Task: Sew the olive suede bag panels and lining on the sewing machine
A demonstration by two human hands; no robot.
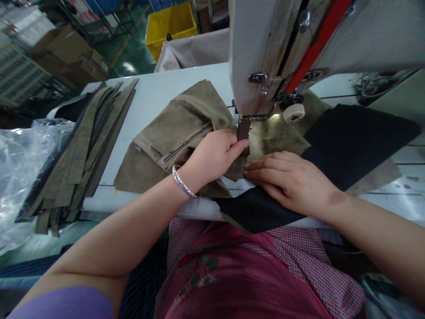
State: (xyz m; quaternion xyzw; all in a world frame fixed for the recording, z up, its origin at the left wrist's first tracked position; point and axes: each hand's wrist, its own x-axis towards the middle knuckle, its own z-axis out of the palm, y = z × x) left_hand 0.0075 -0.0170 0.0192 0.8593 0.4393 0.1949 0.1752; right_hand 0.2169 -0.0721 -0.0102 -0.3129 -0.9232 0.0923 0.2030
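Fabric [195, 104] of an olive-brown colour lay on the white table [159, 84] just left of the needle area of a sewing machine [255, 48], folded over itself in places, with a metal zipper [187, 144] set slantwise into it. A narrow dark brown strip [244, 128] ran along its right side, its far end beneath the machine's head.

The left hand [212, 153] rested over the fabric near the zipper, its thumb laid on the strip and its other fingers curled; whether they pinched the cloth could not be told. A silver bracelet [182, 181] circled that wrist. The right hand [292, 177] lay palm down, fingers extended and close together, its fingertips just beside the strip.

Beyond the right hand, a lamp-lit olive piece [275, 137] spread under the machine, and a large black piece [358, 137] lay farther right. Another black piece [262, 210] hung at the table's front edge, partly under the right hand.

At the table's left end, long olive strips [86, 150] were heaped beside clear plastic [36, 150]. Past the table stood a yellow bin [171, 24] and cardboard boxes [66, 48]. A checked and pink apron [245, 270] covered the person's lap.
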